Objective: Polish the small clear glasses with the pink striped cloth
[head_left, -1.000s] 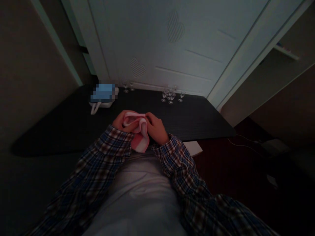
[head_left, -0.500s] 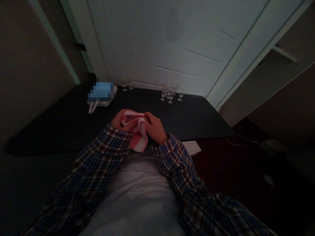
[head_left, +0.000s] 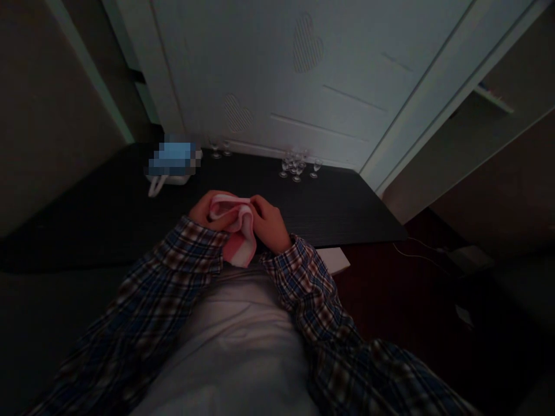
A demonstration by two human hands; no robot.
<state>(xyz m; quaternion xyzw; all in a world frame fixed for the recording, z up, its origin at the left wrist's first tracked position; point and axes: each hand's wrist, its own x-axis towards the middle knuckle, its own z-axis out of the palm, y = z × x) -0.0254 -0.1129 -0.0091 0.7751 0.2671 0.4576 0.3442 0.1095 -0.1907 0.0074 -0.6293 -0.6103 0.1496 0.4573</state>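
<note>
The long sleeves (head_left: 160, 277) are plaid, crossing dark blue, brown and white; the top (head_left: 243, 329) between them is pale and creased.

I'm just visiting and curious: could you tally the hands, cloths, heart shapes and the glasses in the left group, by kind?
Left hand and right hand: 2
Pink-and-white cloth: 1
Heart shapes: 2
Left-group glasses: 2
Total: 7

Blue-topped object (head_left: 173, 155) — pixelated, pink cloth (head_left: 240, 248) — partly hidden by hands (head_left: 271, 225), dark table (head_left: 338, 211) cut off left
</note>
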